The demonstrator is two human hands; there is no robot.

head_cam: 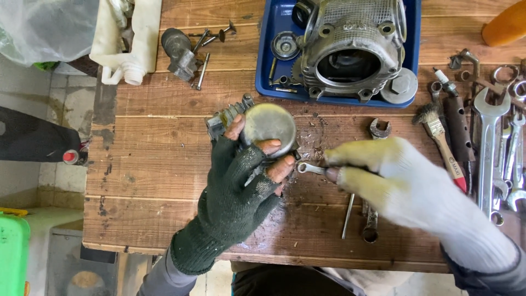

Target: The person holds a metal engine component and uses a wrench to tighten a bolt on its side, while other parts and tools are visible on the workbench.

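Here your left hand (241, 175), in a dark fingerless glove, is closed around a round metal piston (268, 127), bare fingertips (269, 146) curled over its rim and its flat, dull crown facing up at you. A ribbed metal part (226, 118) projects from behind the piston on the side away from the blue tray (268, 66); how it joins the piston you cannot tell. The piston sits just in front of the blue tray, which carries a finned engine casting (350, 49).

Your right hand (405, 186), in a pale knit glove, is pinched shut on a small wrench (311, 168), whose ring end lies just beside the piston's lower edge; contact cannot be confirmed.

Judged from its look, the piston is solid, stiff metal: fairly weighty for its size, not fragile, but likely greasy, so the smooth crown offers poor purchase. Hold it around the skirt, fingers spread on opposite sides, as you do now, rather than by the crown alone. The wrench is light and rigid; grip its shank, not the ring.

Beyond the wrench, away from the piston, a paintbrush (438, 137) and larger spanners (487, 148) lie on the wooden counter (153, 164).
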